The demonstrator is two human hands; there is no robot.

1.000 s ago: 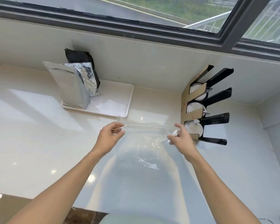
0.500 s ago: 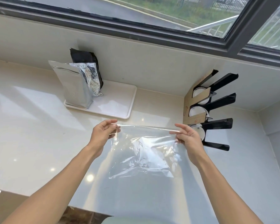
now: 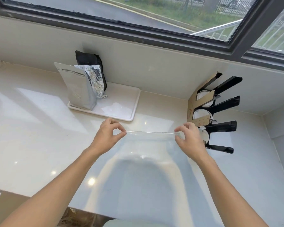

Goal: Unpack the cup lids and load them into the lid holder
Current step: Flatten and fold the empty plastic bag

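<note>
An empty clear plastic bag [image 3: 147,145] is stretched flat between my hands above the pale counter. My left hand [image 3: 107,137] pinches its left top corner and my right hand [image 3: 189,141] pinches its right top corner. The bag's top edge shows as a thin bright line. Just right of my right hand stands the lid holder [image 3: 220,112], with black dividers and a brown cardboard side. White cup lids [image 3: 202,114] sit in its slots; the lowest one is partly behind my right hand.
A white tray [image 3: 121,108] at the back holds a silver foil pouch [image 3: 79,90], a crumpled foil bag and a black pouch [image 3: 90,61]. The wall and window frame run behind. The counter's front edge lies at bottom left.
The bag hung crumpled half a second ago; now it is pulled taut and nearly edge-on. My hands have moved slightly apart, and the view has tilted a little.
</note>
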